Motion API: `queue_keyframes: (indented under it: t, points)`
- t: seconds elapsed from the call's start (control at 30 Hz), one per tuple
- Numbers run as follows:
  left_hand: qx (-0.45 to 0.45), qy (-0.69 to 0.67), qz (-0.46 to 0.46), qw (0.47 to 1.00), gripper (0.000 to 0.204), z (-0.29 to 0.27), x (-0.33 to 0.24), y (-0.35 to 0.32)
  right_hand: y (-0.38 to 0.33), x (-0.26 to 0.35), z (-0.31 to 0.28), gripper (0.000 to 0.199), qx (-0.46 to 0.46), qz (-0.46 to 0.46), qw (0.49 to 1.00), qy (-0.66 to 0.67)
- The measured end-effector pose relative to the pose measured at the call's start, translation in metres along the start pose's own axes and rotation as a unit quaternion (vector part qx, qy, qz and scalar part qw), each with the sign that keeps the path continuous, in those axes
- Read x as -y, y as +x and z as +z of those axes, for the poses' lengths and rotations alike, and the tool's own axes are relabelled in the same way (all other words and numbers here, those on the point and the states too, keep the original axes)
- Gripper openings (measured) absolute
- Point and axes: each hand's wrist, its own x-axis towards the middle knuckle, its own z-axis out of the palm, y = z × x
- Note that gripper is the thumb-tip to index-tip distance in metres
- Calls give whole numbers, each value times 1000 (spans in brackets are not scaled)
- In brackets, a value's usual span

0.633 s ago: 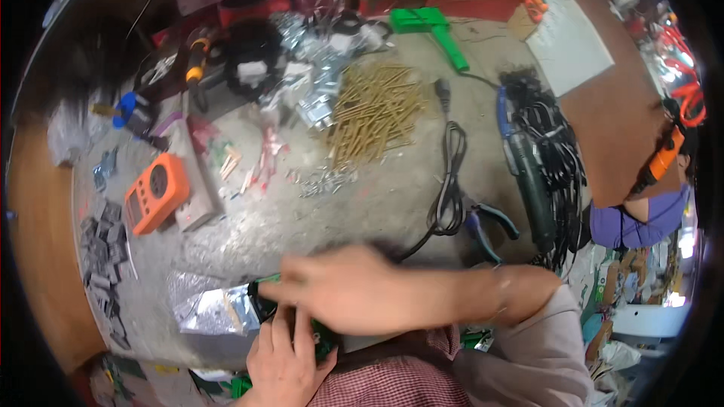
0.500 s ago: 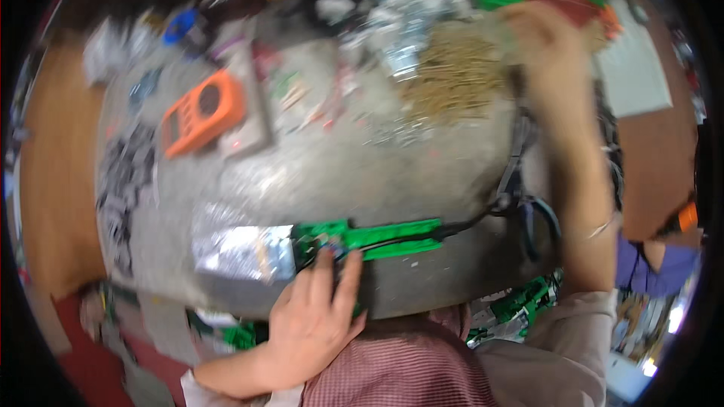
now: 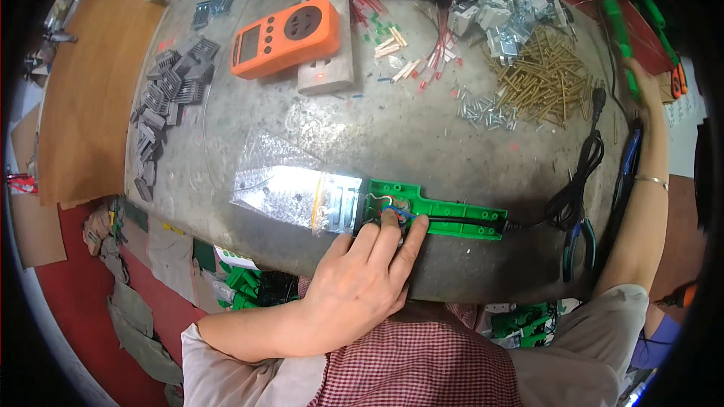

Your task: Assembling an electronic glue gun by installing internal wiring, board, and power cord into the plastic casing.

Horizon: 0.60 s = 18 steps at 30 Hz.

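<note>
An open green plastic casing half (image 3: pixel 452 209) lies near the table's front edge, with a black cable along its channel and thin blue and white wires at its left end. My left hand (image 3: pixel 358 264) holds it down, fingertips pressing the wires and cable inside. A metal plate section in clear film (image 3: pixel 283 192) joins the casing's left end. At the far right, my right hand (image 3: pixel 642 84) is closed around the lower end of a long green plastic piece (image 3: pixel 618 30); its fingers are partly hidden.
An orange meter (image 3: pixel 283 39) rests on a white power strip (image 3: pixel 332 75). Grey finned blocks (image 3: pixel 162 98) lie left; brass-coloured screws (image 3: pixel 547 79) and small silver screws (image 3: pixel 483 109) lie right. Pliers (image 3: pixel 579 249) and a coiled black cord (image 3: pixel 577 185) are near the right edge.
The view has shifted, so the tabletop items now sit further right. My right hand, blurred before, is now clearer at the green piece. My left hand stays on the casing.
</note>
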Motion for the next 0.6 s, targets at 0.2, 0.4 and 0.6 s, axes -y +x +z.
queue_keyframes:
  t: [0.2,0.4,0.6]
  points:
    - [10,-2,0,1000,95,-3,-1,4,-123,114,-30,44,-24,4,870,492]
    - [25,12,-17,999,92,-2,-5,6,-250,210,19,27,266,-27,690,672]
    - [22,10,-1,1000,93,-4,-2,5,-342,258,63,32,261,7,881,394]
